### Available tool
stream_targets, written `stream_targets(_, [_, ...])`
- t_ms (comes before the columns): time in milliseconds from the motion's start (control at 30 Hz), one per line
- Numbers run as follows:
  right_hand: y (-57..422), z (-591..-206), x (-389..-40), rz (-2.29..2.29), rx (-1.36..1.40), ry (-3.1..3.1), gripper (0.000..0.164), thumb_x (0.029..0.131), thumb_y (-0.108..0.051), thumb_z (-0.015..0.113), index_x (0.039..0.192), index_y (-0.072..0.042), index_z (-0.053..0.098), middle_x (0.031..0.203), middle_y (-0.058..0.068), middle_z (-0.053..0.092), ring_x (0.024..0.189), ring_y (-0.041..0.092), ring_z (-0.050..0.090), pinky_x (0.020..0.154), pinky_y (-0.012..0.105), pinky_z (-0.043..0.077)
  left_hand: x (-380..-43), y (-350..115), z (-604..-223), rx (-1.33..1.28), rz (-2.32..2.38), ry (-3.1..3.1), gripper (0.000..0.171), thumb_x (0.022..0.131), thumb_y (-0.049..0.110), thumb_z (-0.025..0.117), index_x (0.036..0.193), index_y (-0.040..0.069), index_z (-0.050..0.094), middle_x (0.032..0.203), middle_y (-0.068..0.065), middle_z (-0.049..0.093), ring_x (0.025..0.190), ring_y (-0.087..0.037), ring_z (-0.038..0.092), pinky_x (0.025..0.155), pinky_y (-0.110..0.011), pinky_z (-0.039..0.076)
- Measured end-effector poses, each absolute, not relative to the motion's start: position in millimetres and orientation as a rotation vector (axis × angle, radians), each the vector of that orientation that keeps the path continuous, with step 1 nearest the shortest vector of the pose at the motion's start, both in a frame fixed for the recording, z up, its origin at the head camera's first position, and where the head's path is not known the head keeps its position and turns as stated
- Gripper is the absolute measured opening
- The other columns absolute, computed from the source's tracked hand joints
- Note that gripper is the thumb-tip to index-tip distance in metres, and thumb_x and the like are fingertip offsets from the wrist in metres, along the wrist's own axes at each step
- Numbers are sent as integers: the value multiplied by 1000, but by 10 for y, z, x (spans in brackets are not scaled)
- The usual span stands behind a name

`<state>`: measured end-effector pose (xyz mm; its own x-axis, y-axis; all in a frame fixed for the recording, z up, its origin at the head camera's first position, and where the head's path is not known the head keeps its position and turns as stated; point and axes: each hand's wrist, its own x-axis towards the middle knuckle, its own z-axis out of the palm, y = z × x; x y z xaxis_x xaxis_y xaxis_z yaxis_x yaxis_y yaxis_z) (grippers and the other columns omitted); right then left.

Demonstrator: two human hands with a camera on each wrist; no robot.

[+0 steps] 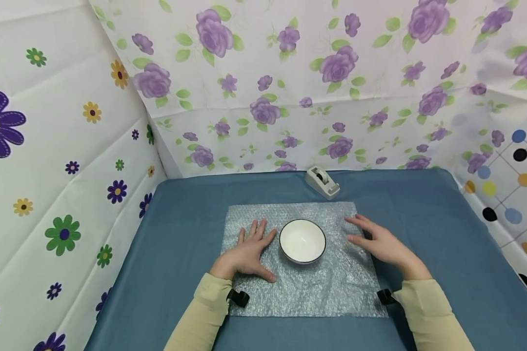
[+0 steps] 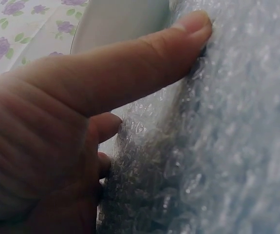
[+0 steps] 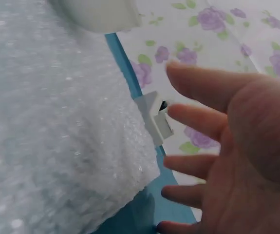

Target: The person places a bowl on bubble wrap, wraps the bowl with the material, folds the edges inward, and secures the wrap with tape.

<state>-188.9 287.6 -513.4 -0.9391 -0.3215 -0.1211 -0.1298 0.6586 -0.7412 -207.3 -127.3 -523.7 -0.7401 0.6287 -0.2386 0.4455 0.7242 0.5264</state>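
Bowl (image 1: 302, 241), white, dark-rimmed, one: standing upright on the bubble wrap (image 1: 307, 297); its base is hiding from the head view, and both wrist views are cutting it off at the top.
Left hand (image 1: 248, 256): resting on the wrap just left of the bowl, fingers spreading wide, gripping nothing; in its wrist view the thumb and palm are hiding much of the fingers.
Right hand (image 1: 384, 246): hanging right of the bowl at the wrap's edge, fingers parting and bending slightly, holding nothing; contact with the wrap is remaining unclear.
Tape dispenser (image 1: 322, 183), pale: sitting beyond the bowl, slightly right; the right wrist view is showing only part of it.
Sleeves (image 1: 204, 309), two: running out of frame nearer than the bowl.
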Motion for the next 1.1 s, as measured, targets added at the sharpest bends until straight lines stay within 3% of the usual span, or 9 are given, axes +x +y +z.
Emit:
stream_targets(267, [2940, -5104, -2289, -1336, 39, 2524, 75, 114, -44, 52, 172, -9, 20, 170, 32, 24, 153, 52, 31, 116, 70, 36, -2078, -1282, -5301, 830, 662, 2517, 133, 74, 55, 97, 173, 13, 18, 177, -19, -13, 161, -39, -21, 123, -68, -16])
stream_targets(500, [3001, -5109, -2515, -1509, 159, 2334, 81, 115, -43, 49, 173, -10, 4, 174, 30, 15, 153, 49, 33, 118, 61, 40, -2060, -1268, -5237, 818, 611, 2529, 131, 75, 56, 96, 173, 15, 19, 177, -19, -11, 161, -41, -17, 124, -70, -12])
stream_targets(600, [3015, -5140, -2561, -1520, 175, 2336, 84, 114, -44, 51, 173, -9, 3, 172, 32, 19, 151, 49, 37, 118, 60, 41, -2062, -1268, -5241, 813, 606, 2530, 132, 75, 57, 96, 173, 15, 19, 177, -18, -11, 161, -40, -18, 124, -69, -12])
stream_targets(767, [2982, -5173, -2557, -1535, 220, 2380, 85, 111, -47, 57, 173, -10, 13, 164, 32, 36, 144, 46, 48, 114, 57, 45, -2059, -1266, -5242, 813, 610, 2524, 132, 75, 56, 96, 173, 15, 18, 177, -18, -11, 161, -40, -18, 124, -69, -12])
stream_targets(1100, [2922, -5179, -2507, -1603, 251, 2463, 73, 110, -44, 60, 166, -4, 38, 162, 26, 43, 140, 40, 51, 112, 54, 48, -2046, -1278, -5214, 812, 622, 2522, 131, 75, 55, 97, 173, 14, 19, 177, -18, -11, 161, -40, -18, 124, -69, -12])
